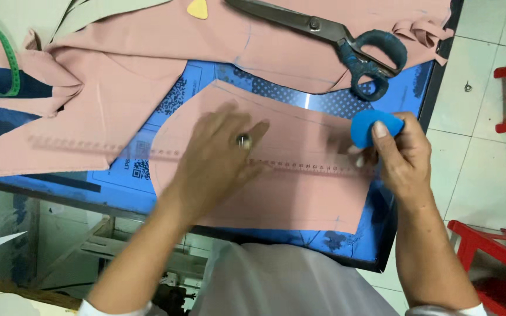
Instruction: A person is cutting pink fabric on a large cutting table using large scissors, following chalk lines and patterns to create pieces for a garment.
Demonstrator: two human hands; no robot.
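Both hands (218,158) (402,155) near fabric edge (300,225).

A blue-topped table (408,96) carries everything, its bare surface showing just beyond the right hand's fingers (382,131) and below the left hand's fingers (247,143). A cut pink fabric piece (300,193) lies flat on it under both sets of fingers. A larger pink cloth (118,76) spreads well beyond the fingertips, bearing dark scissors (335,35) and a yellow chalk (198,9).
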